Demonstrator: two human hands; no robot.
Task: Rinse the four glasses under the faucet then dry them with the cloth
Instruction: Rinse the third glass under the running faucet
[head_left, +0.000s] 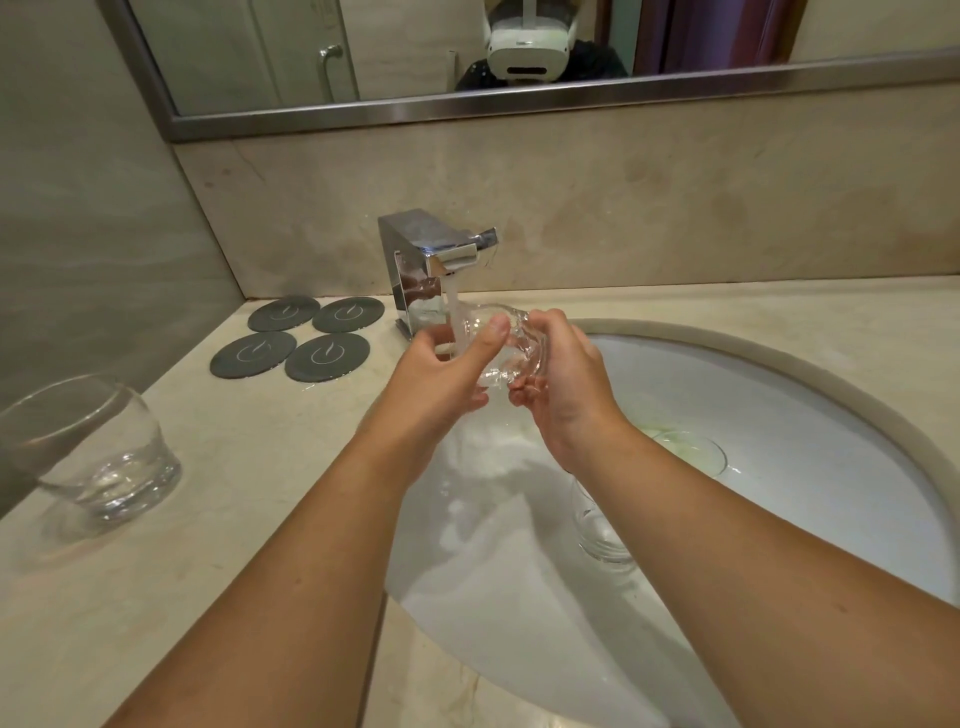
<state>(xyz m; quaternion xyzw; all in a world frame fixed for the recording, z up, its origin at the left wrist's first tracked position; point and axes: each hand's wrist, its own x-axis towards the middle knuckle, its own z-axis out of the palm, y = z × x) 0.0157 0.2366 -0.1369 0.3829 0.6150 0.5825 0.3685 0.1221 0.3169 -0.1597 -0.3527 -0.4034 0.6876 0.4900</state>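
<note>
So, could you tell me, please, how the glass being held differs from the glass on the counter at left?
The held glass lies tilted under the faucet stream; the counter glass stands upright, away from it. The left hand and right hand grip the held glass; nothing touches the counter glass. Both are clear tumblers.

A pale, marble-look countertop (234, 519) ran below a matching backsplash (675, 208), with a white oval basin (831, 415) sunk into it and four dark round coasters (327, 357) near its back left corner. A grey veined wall (78, 208) closed the left side, and a metal-framed mirror (405, 47) above reflected a purple curtain (717, 31).
</note>
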